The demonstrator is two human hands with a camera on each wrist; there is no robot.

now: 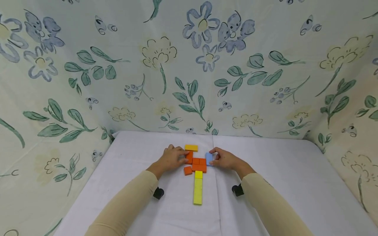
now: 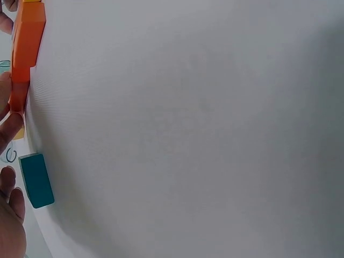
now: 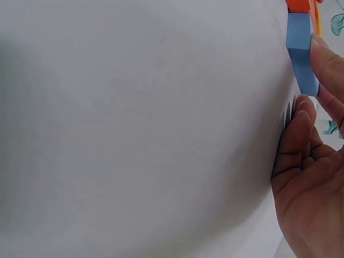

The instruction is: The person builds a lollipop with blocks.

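Note:
Flat coloured blocks form a figure in the middle of the white table. My left hand (image 1: 172,158) grips an upright orange block (image 1: 189,157) at the figure's upper left, forefinger near its far end and thumb near its close end. On the other side, my right hand (image 1: 225,159) pinches a light blue block (image 1: 209,158) between thumb and forefinger, right beside the orange-red blocks (image 1: 199,168) at the centre. In the right wrist view the thumb lies along the blue block (image 3: 301,45). A teal block (image 2: 36,180) stands by the left fingers, hidden in the head view.
A yellow-orange block (image 1: 191,147) lies beyond the orange one. Towards me runs a yellow column (image 1: 198,191) with a small yellow block (image 1: 199,174) at its top. A small orange square (image 1: 188,170) sits left of centre. Floral cloth (image 1: 189,82) hangs behind the table.

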